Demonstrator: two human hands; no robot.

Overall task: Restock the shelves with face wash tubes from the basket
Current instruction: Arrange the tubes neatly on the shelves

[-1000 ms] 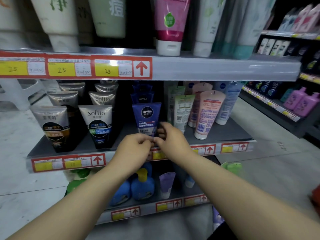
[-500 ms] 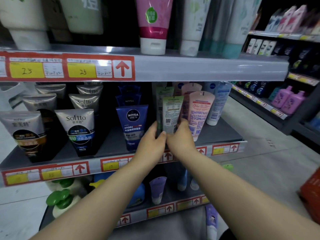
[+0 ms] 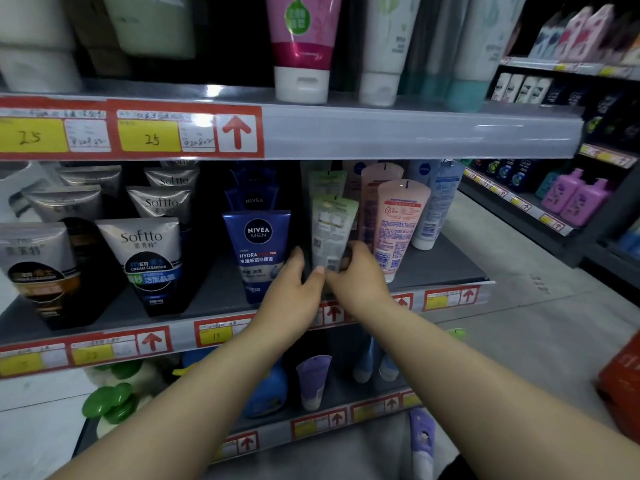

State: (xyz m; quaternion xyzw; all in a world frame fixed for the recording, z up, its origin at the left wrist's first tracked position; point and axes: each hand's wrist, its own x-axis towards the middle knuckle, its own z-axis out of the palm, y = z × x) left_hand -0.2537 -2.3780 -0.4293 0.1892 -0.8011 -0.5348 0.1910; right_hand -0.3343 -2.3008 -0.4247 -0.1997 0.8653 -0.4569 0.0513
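A pale green face wash tube (image 3: 333, 233) stands cap-down on the middle shelf (image 3: 446, 265), between a blue Nivea Men tube (image 3: 258, 251) and a pink tube (image 3: 398, 223). My left hand (image 3: 294, 289) and my right hand (image 3: 356, 275) meet at its lower end, fingers curled around its base from either side. The base itself is hidden behind my fingers. A second green tube (image 3: 327, 183) stands behind it. The basket is not in view.
Softto tubes (image 3: 149, 258) and dark tubes (image 3: 38, 268) fill the shelf's left. The upper shelf holds a pink-white tube (image 3: 301, 46). Bottles and a purple tube (image 3: 313, 379) stand on the lower shelf. A red box (image 3: 623, 389) sits at the right, with another shelving unit (image 3: 554, 188) beyond.
Both hands moved right from the Nivea tube's front to the green tube and closed around its base. The view shifted right and closer to the shelf.
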